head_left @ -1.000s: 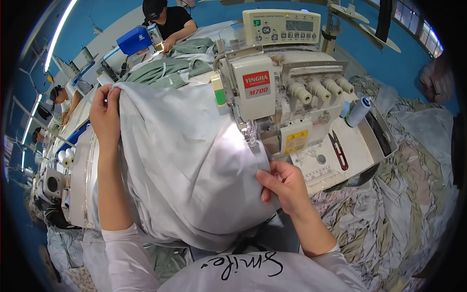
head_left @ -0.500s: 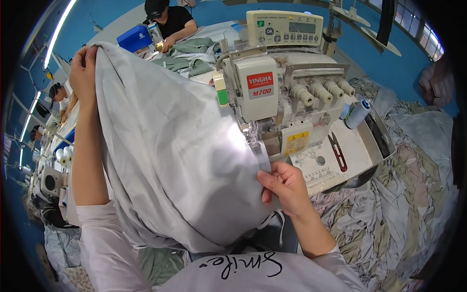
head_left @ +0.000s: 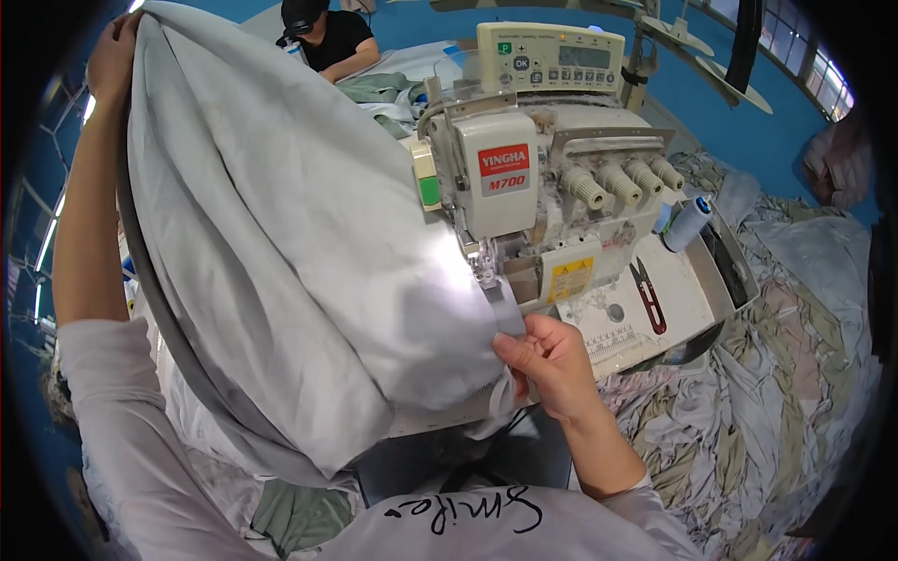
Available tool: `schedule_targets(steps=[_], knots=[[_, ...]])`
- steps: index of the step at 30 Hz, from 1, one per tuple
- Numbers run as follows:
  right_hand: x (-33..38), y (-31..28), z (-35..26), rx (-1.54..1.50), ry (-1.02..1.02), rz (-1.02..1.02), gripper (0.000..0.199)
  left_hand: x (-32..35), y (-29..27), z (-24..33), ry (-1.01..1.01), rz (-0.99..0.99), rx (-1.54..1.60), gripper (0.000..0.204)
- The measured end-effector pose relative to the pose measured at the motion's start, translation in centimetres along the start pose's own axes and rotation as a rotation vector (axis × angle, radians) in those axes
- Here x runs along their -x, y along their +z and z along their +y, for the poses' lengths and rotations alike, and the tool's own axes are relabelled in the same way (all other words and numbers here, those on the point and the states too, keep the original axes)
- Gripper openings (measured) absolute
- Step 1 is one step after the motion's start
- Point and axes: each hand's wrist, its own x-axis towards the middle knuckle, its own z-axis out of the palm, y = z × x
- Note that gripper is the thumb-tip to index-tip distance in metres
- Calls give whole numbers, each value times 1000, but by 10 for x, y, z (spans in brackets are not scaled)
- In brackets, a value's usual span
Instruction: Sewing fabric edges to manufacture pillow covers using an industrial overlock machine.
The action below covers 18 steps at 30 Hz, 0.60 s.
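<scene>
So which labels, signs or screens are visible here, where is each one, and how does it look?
Red rectangular nameplate: front of the cream sewing machine head.
Yellow warning sticker: lower machine front, square.
Grey rectangular display screen: cream control panel on top.

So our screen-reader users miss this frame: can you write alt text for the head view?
A person's left hand lifts pale grey fabric high while the right hand pinches its edge beside the white overlock sewing machine. Red thread snips lie on the machine table.
</scene>
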Motion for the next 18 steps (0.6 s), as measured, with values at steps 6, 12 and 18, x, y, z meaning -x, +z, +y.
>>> schedule_targets(steps=[6,12,18], knots=[[1,14,-3,-20,38,13,18,46,31,-25,6,-73,-343,47],[2,4,-3,-1,116,151,20,264,-113,253,565,-904,981,59],[6,8,4,30,31,117,23,336,-135,285,780,-627,638,45]])
